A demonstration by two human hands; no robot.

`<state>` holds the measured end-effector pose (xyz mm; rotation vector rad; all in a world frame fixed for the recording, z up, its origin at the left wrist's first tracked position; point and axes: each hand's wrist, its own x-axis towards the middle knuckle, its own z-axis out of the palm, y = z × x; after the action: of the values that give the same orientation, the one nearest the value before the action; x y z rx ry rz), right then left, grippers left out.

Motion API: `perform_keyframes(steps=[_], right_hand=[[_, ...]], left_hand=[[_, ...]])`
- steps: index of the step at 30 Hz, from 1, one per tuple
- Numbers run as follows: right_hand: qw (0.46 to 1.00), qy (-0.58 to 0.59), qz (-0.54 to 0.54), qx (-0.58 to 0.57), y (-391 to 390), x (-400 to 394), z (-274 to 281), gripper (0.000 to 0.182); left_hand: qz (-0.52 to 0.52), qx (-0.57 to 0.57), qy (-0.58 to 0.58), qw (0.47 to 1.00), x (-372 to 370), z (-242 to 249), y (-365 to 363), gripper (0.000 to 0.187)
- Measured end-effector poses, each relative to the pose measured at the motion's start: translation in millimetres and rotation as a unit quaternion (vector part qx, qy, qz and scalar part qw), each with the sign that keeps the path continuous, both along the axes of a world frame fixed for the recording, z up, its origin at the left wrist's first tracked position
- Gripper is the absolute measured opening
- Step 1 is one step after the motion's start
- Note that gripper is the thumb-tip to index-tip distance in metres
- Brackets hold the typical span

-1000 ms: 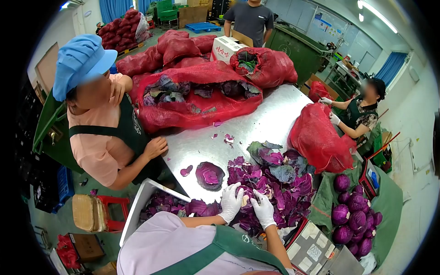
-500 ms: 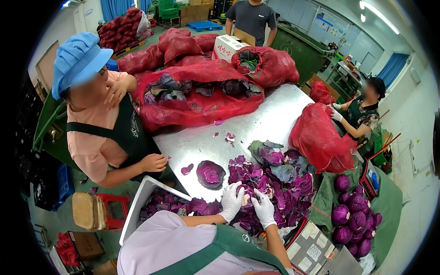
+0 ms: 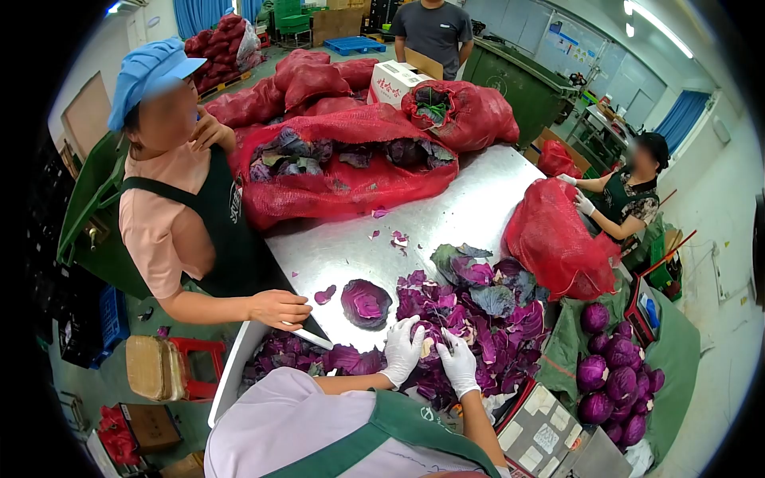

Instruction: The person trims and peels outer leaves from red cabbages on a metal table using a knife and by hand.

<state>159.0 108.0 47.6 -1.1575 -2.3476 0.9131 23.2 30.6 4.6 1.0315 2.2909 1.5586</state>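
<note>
Both my hands wear white gloves and hold one purple cabbage point(image 3: 430, 349) between them at the near edge of the metal table point(image 3: 335, 252). My left hand point(image 3: 404, 350) wraps its left side, and my right hand point(image 3: 457, 363) presses its right side. A pale cut patch shows on the cabbage near my left fingers. Loose purple leaves point(image 3: 486, 327) are piled to the right and beyond my hands. Another purple cabbage piece point(image 3: 366, 303) lies apart on the metal, left of the pile.
Red mesh sacks point(image 3: 351, 191) cover the table's far side, and another point(image 3: 558, 239) lies at the right. Trimmed cabbages point(image 3: 620, 374) sit on green cloth. A white bin point(image 3: 231, 374) of leaves is at my left. Co-workers stand left and right; another person is beyond the table.
The left co-worker has straightened up and reached a bare hand toward the white bin's rim. The right co-worker's hands shifted slightly at the sacks. My hands look unchanged.
</note>
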Motion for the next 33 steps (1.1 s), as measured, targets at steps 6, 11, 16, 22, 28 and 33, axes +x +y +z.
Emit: perform_keyframes(steps=[6, 11, 16, 22, 28, 33], right_hand=[[1.0, 0.006, -0.007, -0.007, -0.8, -0.1, 0.1, 0.044], [1.0, 0.008, -0.01, -0.006, -0.8, -0.1, -1.4, 0.044], [0.999, 0.031, -0.019, -0.007, -0.2, 3.1, -10.0, 0.043], [0.999, 0.017, -0.035, 0.02, -1.3, 4.9, -2.4, 0.039], [0.992, 0.083, -0.093, 0.027, 7.7, 19.8, 38.7, 0.035], [0.984, 0.135, -0.11, 0.043, 5.8, 36.6, 83.8, 0.037]], left_hand=[[0.001, -0.001, -0.001, 1.0, 0.8, 2.5, -0.5, 0.037], [0.004, 0.012, 0.028, 1.0, 1.7, -6.0, 1.8, 0.035], [0.012, -0.011, 0.003, 1.0, 2.4, -7.1, 1.3, 0.038], [0.005, -0.005, 0.006, 1.0, 1.3, -7.6, 2.5, 0.036], [-0.001, 0.008, 0.017, 1.0, -1.1, -19.2, 4.2, 0.037], [-0.013, 0.013, -0.009, 1.0, -4.1, -25.4, 5.5, 0.038]])
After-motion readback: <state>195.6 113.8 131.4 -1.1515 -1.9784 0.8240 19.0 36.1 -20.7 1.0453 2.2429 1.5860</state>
